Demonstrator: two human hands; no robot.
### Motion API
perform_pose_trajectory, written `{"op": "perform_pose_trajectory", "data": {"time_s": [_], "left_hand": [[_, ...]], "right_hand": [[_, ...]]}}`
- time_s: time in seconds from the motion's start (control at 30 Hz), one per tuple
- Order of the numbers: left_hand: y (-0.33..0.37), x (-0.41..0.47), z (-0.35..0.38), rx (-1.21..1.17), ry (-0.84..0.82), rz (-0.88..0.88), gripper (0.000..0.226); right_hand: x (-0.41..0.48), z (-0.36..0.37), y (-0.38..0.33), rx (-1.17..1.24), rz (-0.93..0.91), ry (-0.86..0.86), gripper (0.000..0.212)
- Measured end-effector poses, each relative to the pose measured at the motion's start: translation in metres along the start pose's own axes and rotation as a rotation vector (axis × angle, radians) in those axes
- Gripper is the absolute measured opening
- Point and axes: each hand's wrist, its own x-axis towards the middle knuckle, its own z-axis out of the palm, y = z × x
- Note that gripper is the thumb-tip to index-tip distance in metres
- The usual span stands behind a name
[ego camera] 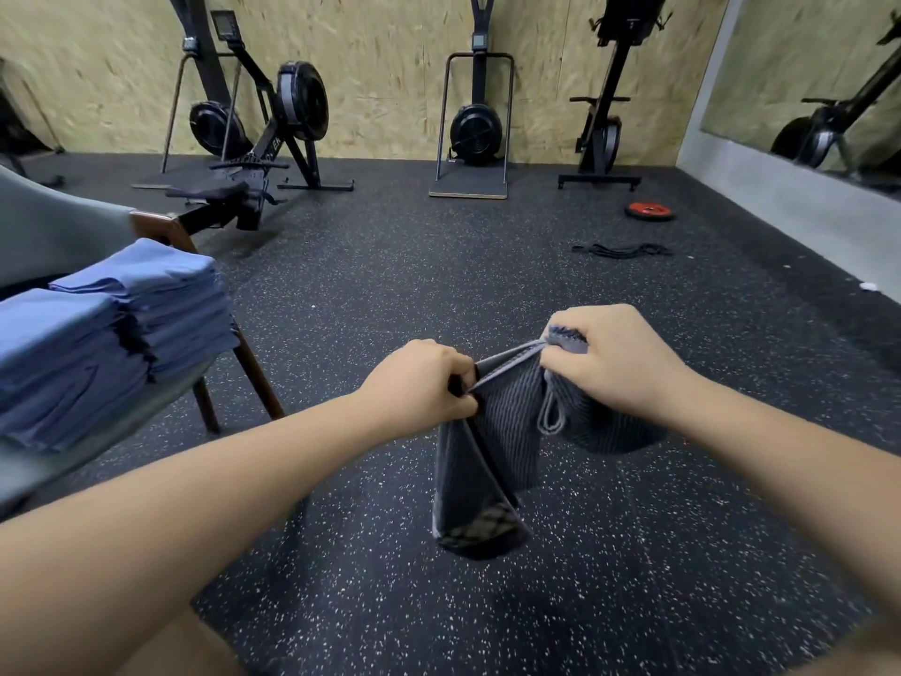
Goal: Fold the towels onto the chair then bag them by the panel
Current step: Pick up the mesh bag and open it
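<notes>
A dark grey ribbed drawstring bag hangs above the floor between my hands. My left hand grips its rim on the left, and my right hand grips the rim on the right, stretching the top edge taut. A cord loop dangles below my right hand. Two stacks of folded blue towels lie on the seat of a grey chair with wooden legs at the left.
Black speckled rubber floor spreads ahead. Rowing machines and a ski trainer stand along the chipboard panel wall. A red weight plate and black bands lie at the right, near a mirror wall.
</notes>
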Motion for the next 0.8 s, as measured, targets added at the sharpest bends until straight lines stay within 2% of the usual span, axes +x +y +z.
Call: {"op": "perform_pose_trajectory", "data": {"time_s": [0.23, 0.37, 0.57, 0.73, 0.8], "left_hand": [[-0.039, 0.000, -0.008, 0.089, -0.086, -0.155, 0.012], [-0.061, -0.002, -0.014, 0.107, -0.103, -0.232, 0.012], [-0.091, -0.008, -0.019, 0.149, -0.161, -0.274, 0.004], [-0.111, -0.014, -0.022, 0.130, -0.204, -0.301, 0.018], [-0.112, -0.015, -0.024, 0.098, -0.204, -0.282, 0.011]], "right_hand": [[0.002, -0.008, 0.040, -0.043, 0.113, 0.028, 0.025], [0.003, -0.007, 0.064, -0.053, 0.183, 0.007, 0.031], [-0.001, -0.001, 0.088, -0.094, 0.277, -0.024, 0.030], [-0.005, 0.004, 0.107, -0.089, 0.389, -0.056, 0.029], [-0.007, 0.006, 0.111, -0.083, 0.423, -0.076, 0.031]]}}
